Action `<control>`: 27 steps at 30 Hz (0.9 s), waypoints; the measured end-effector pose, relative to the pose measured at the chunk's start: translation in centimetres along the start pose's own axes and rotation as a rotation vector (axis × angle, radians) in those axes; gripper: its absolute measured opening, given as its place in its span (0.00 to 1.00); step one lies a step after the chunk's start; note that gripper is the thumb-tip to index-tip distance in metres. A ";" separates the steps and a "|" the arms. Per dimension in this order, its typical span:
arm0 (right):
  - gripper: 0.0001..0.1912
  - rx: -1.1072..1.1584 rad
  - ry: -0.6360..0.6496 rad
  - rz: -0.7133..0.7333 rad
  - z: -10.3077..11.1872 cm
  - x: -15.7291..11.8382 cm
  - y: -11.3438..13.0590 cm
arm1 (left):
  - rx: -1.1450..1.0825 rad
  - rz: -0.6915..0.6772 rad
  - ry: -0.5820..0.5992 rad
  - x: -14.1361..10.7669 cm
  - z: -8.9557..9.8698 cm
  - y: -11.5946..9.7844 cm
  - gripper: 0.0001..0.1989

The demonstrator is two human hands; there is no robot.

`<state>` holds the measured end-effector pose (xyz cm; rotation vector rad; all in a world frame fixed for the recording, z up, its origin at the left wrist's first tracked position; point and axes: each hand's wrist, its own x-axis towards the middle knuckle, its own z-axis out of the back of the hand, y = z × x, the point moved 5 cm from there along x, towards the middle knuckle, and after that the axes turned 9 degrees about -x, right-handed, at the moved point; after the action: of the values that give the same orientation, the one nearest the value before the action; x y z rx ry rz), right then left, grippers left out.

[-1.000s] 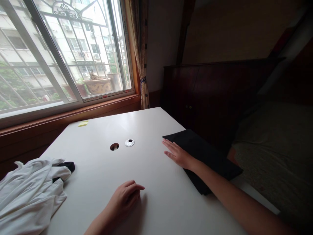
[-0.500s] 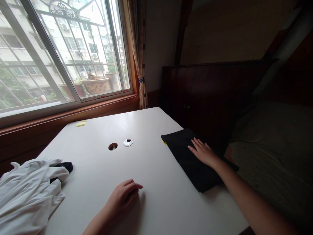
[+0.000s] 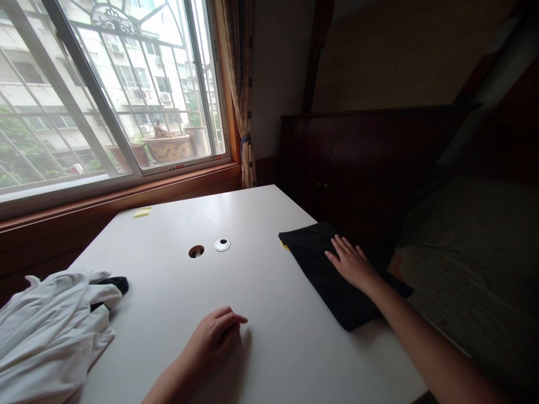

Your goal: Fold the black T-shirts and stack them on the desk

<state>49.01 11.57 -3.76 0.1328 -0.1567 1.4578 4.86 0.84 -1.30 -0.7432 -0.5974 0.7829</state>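
A folded black cloth (image 3: 324,275) lies near the table's right edge, with a bit of yellow showing at its left corner. My right hand (image 3: 351,261) rests flat on top of it, fingers stretched out and apart, gripping nothing. My left hand (image 3: 217,334) is at the middle of the table's near part, loosely closed, its index finger pointing right and the others curled under. Nothing shows in it. At the left, a crumpled white garment (image 3: 54,331) with black parts (image 3: 115,284) lies in a heap, apart from my left hand.
The white table (image 3: 252,269) has a round hole (image 3: 196,251) and a metal cover ring (image 3: 222,244) beside it. A yellow paper slip (image 3: 142,212) lies near the far left edge. Behind are a barred window (image 3: 138,84), a tied curtain (image 3: 245,112) and a dark cabinet (image 3: 337,151).
The whole view has shifted very slightly to the right. Both hands and the cloths keep their places on the table.
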 end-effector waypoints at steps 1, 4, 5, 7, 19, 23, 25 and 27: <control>0.40 0.043 0.013 0.057 0.4 0.2 1.2 | 0.000 -0.001 -0.003 0.0 0.0 0.0 0.15; 0.39 0.154 0.081 0.256 1.5 0.7 5.5 | 0.001 0.000 -0.004 -0.1 0.0 0.0 0.15; 0.39 0.171 0.097 0.312 1.7 0.8 6.9 | 0.004 0.000 -0.002 -0.1 0.0 0.0 0.15; 0.39 0.175 0.124 0.393 1.9 1.0 9.3 | 0.009 0.000 0.001 -0.1 0.0 0.0 0.15; 0.41 0.135 0.170 0.468 0.1 3.4 12.3 | 0.027 -0.028 -0.009 0.1 -0.1 -0.2 0.16; 0.41 0.116 0.171 0.464 -0.2 5.3 13.1 | 0.022 -0.035 -0.015 0.1 0.0 -0.5 0.15; 0.41 0.111 0.160 0.455 -0.3 5.7 13.4 | 0.022 -0.034 -0.016 0.1 0.0 -0.4 0.15; 0.41 0.115 0.147 0.452 -0.4 5.6 13.5 | 0.022 -0.035 -0.018 0.1 0.0 -0.4 0.15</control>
<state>36.22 18.57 -3.14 0.0865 0.0207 1.9216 5.04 0.73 -1.01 -0.7045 -0.6156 0.7640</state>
